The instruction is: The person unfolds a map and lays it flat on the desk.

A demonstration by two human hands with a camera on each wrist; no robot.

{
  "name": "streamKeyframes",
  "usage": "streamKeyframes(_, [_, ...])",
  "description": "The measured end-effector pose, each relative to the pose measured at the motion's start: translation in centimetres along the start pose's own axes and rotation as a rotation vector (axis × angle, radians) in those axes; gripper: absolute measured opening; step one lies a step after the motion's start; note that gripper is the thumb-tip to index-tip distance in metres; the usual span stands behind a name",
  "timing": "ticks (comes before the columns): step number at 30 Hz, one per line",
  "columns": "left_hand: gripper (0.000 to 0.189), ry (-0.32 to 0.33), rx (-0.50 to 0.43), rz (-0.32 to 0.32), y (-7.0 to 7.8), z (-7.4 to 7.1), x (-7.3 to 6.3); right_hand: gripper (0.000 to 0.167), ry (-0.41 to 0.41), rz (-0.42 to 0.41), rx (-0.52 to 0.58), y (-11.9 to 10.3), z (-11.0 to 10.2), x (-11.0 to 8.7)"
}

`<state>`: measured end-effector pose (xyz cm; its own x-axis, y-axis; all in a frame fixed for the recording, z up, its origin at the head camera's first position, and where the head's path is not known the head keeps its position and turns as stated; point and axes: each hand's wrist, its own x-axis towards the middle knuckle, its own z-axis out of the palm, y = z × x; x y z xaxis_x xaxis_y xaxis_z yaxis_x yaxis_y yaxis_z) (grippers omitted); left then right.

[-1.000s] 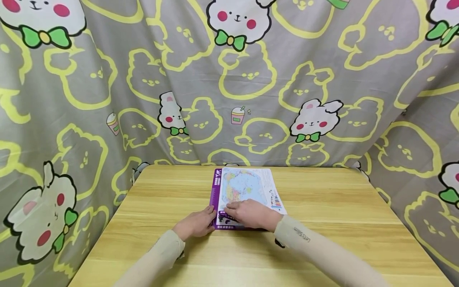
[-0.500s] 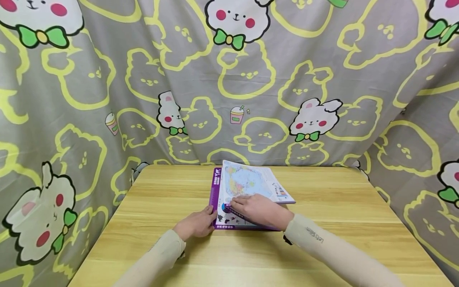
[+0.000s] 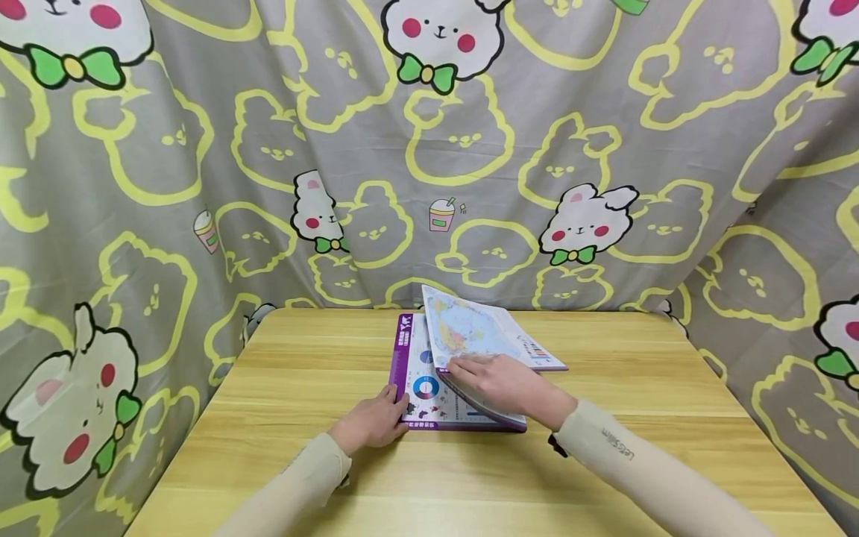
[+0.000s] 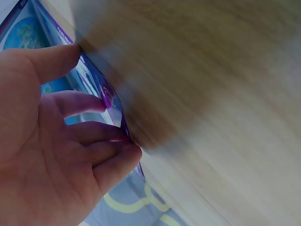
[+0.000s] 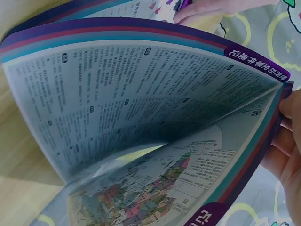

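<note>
A folded, purple-bordered map (image 3: 473, 324) lies near the middle of the table, its upper part lifted and tilted to the right. Beneath the raised part show charts and a blue ring on the lower panel (image 3: 429, 406). At the map's left border rests my left hand (image 3: 372, 419); in the left wrist view its thumb and fingertips touch the purple edge. My right hand (image 3: 503, 384) holds the raised part by its near-left corner. In the right wrist view the sheet bows open, showing printed text and a coloured map, with the right hand's fingers (image 5: 277, 157) at its edge.
The wooden table (image 3: 282, 358) extends around the map on every side. Behind it and at both sides hangs a grey curtain (image 3: 376, 149) with cartoon rabbits and yellow outlines.
My right hand has moved rightward and raised the map's upper part, which now tilts up and uncovers more of the panel below. My left hand has stayed at the left border.
</note>
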<state>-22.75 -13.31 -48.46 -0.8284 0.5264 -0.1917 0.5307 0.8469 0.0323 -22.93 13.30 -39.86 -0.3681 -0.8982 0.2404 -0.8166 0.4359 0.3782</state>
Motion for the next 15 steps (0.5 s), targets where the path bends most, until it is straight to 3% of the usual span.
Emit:
streamKeyframes(5, [0.06,0.001,-0.009,-0.017,0.1,0.0,0.0,0.045,-0.005,0.01,-0.01,0.4,-0.6,-0.7])
streamKeyframes(9, [0.061,-0.005,-0.024,-0.022,0.2,0.0,-0.1,0.046,0.037,0.011,-0.019,0.8,-1.0,-1.4])
streamKeyframes(15, [0.06,0.009,-0.034,-0.022,0.3,-0.1,0.0,0.048,0.046,0.026,0.025,1.5,-1.4,-2.4])
